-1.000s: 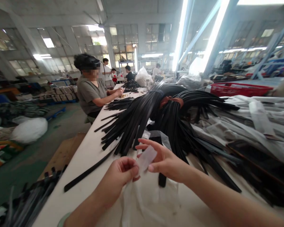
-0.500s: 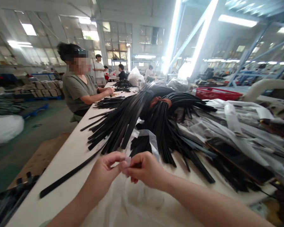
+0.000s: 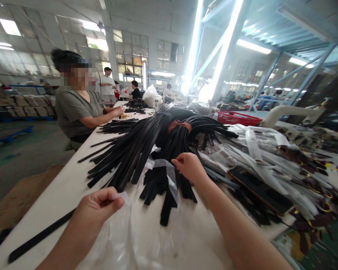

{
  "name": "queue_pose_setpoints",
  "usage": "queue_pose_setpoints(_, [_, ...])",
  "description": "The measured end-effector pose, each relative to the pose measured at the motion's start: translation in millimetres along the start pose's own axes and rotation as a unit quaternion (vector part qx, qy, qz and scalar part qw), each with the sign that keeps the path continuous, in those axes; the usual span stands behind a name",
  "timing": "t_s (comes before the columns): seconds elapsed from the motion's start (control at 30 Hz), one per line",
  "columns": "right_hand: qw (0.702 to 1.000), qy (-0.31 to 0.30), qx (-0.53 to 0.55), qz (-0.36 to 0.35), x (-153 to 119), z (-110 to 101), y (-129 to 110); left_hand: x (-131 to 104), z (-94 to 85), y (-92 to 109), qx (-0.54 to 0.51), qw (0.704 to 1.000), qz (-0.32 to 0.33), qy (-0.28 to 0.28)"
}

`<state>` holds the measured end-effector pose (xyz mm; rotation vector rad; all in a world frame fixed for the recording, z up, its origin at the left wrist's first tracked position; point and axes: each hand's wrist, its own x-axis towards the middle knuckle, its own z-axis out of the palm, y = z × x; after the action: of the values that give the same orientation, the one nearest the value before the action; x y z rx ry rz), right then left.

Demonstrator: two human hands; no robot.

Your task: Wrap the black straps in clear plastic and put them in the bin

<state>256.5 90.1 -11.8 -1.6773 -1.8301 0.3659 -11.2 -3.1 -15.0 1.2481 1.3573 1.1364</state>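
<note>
My left hand (image 3: pixel 103 204) pinches the end of a clear plastic strip (image 3: pixel 124 198), low and left of centre over the white table (image 3: pixel 197 240). From there the plastic hangs down toward the table's near edge. My right hand (image 3: pixel 188 165) is closed, thumb against fingers, over the black straps (image 3: pixel 154 131); whatever it may hold is too small to make out. Just left of its fingertips a clear plastic band (image 3: pixel 170 172) lies across the straps. A brown tie (image 3: pixel 183 125) binds one strap bundle. One single black strap (image 3: pixel 42 234) lies at the left edge.
Plastic-wrapped straps (image 3: pixel 253 146) and a dark phone-like slab (image 3: pixel 259 189) lie on the right. Behind them is a red basket (image 3: pixel 238 118). A person in a grey-green shirt (image 3: pixel 76 108) works at the table's left side. Cardboard (image 3: pixel 28 195) lies on the floor at left.
My hands have parted. The left moved left and slightly down with the plastic, while the right moved up and right to the straps. The whole view has shifted to the right.
</note>
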Motion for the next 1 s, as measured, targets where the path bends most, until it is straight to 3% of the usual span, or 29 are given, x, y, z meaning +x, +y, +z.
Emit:
queue_pose_setpoints(0.13, [0.998, -0.028, -0.037, 0.045, 11, 4, 22, 1, 1.5, -3, 0.022, 0.999, 0.032, -0.028])
queue_pose_setpoints(0.3, [0.997, -0.050, -0.014, 0.061, 7, 27, 22, -2, 3.5, -2, 0.054, 0.997, 0.033, -0.037])
queue_pose_setpoints(0.4, [0.998, -0.009, 0.012, 0.057, 9, 22, 21, -5, 3.8, -1, 0.091, 0.995, 0.045, -0.021])
queue_pose_setpoints(0.5, [0.993, 0.079, 0.071, 0.049, 12, -2, 18, -8, 6.6, 0, 0.121, 0.991, 0.060, -0.015])
queue_pose_setpoints(0.57, [0.961, 0.136, 0.236, 0.043, 10, -20, 12, -10, 9.8, 1, 0.127, 0.989, 0.069, -0.018])
queue_pose_setpoints(0.6, [0.927, 0.140, 0.346, 0.037, 7, -26, 7, -11, 11.5, 2, 0.130, 0.988, 0.077, -0.021])
queue_pose_setpoints(0.67, [0.837, 0.086, 0.539, 0.019, -3, -29, -6, -12, 14.4, 2, 0.147, 0.983, 0.101, -0.034])
queue_pose_setpoints(0.73, [0.789, -0.019, 0.614, 0.009, -18, -19, -23, -14, 16.4, 2, 0.177, 0.974, 0.131, -0.043])
queue_pose_setpoints(0.8, [0.788, -0.110, 0.605, 0.014, -35, -4, -38, -15, 17.2, 1, 0.205, 0.966, 0.155, -0.041])
queue_pose_setpoints(0.87, [0.806, -0.152, 0.572, 0.012, -49, 10, -49, -15, 17.0, 1, 0.221, 0.960, 0.171, -0.035])
queue_pose_setpoints(0.93, [0.810, -0.134, 0.571, 0.001, -56, 17, -53, -14, 15.9, 1, 0.229, 0.957, 0.176, -0.035])
queue_pose_setpoints(1.0, [0.795, -0.093, 0.600, -0.005, -57, 16, -52, -13, 14.8, 1, 0.227, 0.957, 0.177, -0.043])
